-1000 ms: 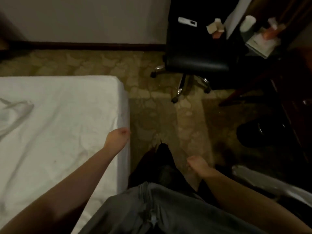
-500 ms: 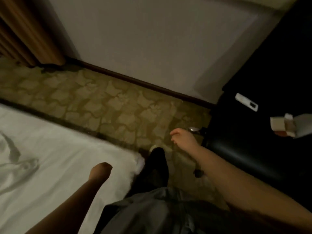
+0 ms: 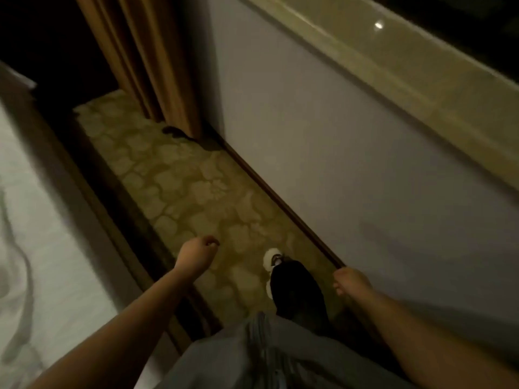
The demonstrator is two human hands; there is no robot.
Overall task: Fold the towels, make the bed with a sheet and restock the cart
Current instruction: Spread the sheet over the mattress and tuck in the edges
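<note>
The bed [image 3: 42, 226] with its wrinkled white sheet fills the left side of the head view. My left hand [image 3: 198, 252] hangs over the carpet just right of the bed's edge, fingers loosely curled, holding nothing. My right hand [image 3: 349, 282] swings near the wall's baseboard, fingers loosely bent and empty. My foot in a dark trouser leg and white shoe [image 3: 273, 259] is on the carpet between the hands. No towels or cart are in view.
A narrow strip of patterned carpet [image 3: 179, 186] runs between the bed and a pale wall [image 3: 323, 141]. A brown curtain [image 3: 140, 60] hangs at the far end, with a small dark object [image 3: 174, 131] at its foot. A window ledge [image 3: 393, 63] runs top right.
The view has swung left from the black chair and desk to the aisle beside the bed. Both empty hands now hang over the carpet; the left one has left the mattress.
</note>
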